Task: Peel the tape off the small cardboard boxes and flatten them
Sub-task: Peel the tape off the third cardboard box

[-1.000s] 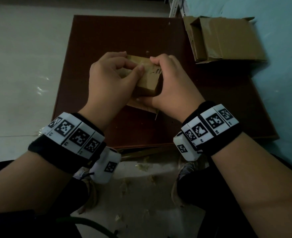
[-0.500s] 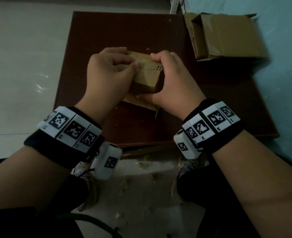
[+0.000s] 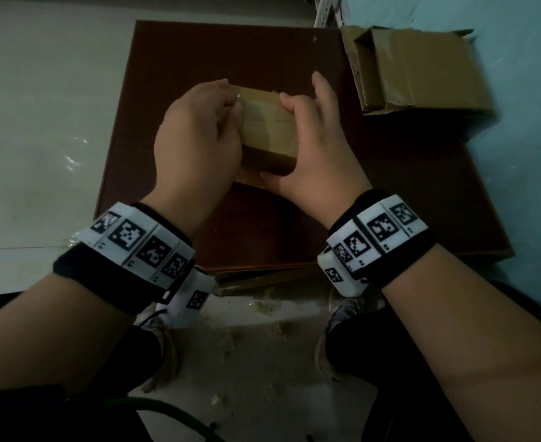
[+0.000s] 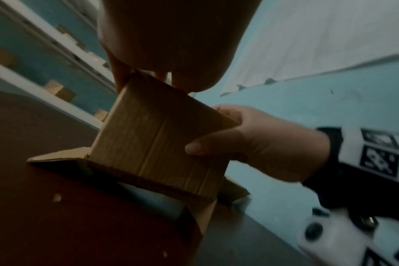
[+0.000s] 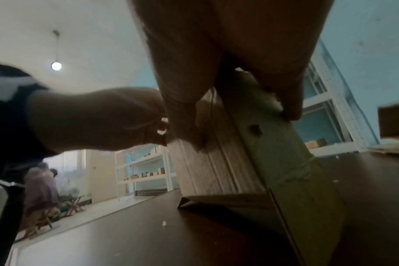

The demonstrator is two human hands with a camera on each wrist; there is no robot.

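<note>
A small brown cardboard box (image 3: 267, 129) stands on the dark brown board (image 3: 199, 52) between my hands. My left hand (image 3: 227, 110) is curled at the box's top left edge and pinches a shiny bit of tape (image 3: 239, 96) there. My right hand (image 3: 307, 135) grips the box's right side, thumb on the near face and fingers over the top. In the left wrist view the box (image 4: 162, 144) shows open bottom flaps lying on the board, and the right hand (image 4: 262, 144) holds its side. In the right wrist view the left hand (image 5: 103, 122) pinches at the box (image 5: 239, 153) top.
A larger opened cardboard box (image 3: 422, 68) lies at the board's back right corner, partly on the blue floor. Tape scraps (image 3: 263, 307) litter the floor by my shoes. White shelves (image 5: 143, 167) with boxes stand behind, and a seated person (image 5: 41, 189) is at the far left.
The box has been turned between my hands so a broad taped face points up. My left fingers have shifted to its top left edge, and my right fingers now reach over the top.
</note>
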